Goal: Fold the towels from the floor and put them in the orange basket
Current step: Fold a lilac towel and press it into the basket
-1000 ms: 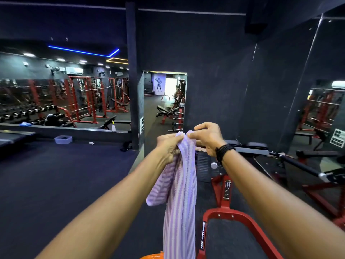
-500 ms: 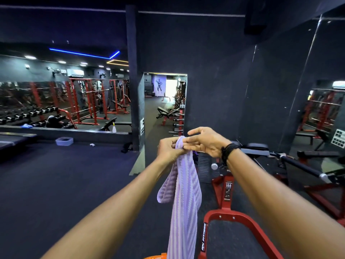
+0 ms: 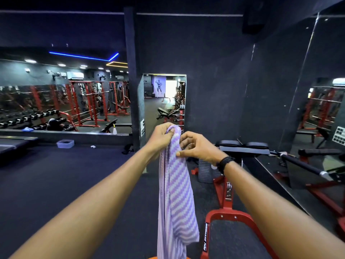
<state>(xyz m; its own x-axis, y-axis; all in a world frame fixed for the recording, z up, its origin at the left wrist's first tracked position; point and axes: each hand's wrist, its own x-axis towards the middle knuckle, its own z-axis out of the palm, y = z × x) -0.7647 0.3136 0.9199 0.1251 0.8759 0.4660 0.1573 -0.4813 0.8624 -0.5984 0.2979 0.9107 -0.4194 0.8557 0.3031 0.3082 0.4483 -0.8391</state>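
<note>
A purple and white striped towel [image 3: 176, 199] hangs straight down in front of me at arm's length. My left hand [image 3: 161, 136] grips its top end in curled fingers. My right hand [image 3: 197, 147] is just to the right and a little lower, pinching the towel's right edge with the thumb and fingertips. A thin sliver of the orange basket [image 3: 153, 257] shows at the bottom edge, right under the hanging towel; the rest of it is out of view.
A red-framed gym bench [image 3: 229, 219] stands close on the right, with a barbell [image 3: 306, 166] and mirrors beyond. Dark rubber floor [image 3: 65, 180] stretches left toward a dumbbell rack, a small grey tub [image 3: 65, 143] and a black pillar [image 3: 131, 81].
My right hand has slid from the top of the towel down onto its right edge. The loose left flap has dropped, so the towel hangs in one narrow strip.
</note>
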